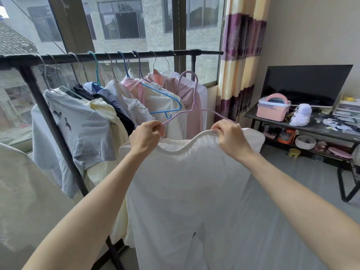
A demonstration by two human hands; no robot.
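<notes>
A white garment with an elastic waistband (187, 184) hangs down in front of me, held up at chest height. My left hand (146, 135) pinches the left end of a pink wire hanger (195, 94) together with the waistband. My right hand (229, 135) grips the right side of the waistband where the hanger's other end reaches it. The hanger's hook points up, below the black rail of a clothes rack (109, 56) and apart from it.
Several garments on hangers fill the rack, among them a grey printed T-shirt (78, 125) and a blue hanger (165, 103). Behind is a window with a striped curtain (239, 61). On the right, a dark TV stand (303, 125) carries a television, a pink box and clutter.
</notes>
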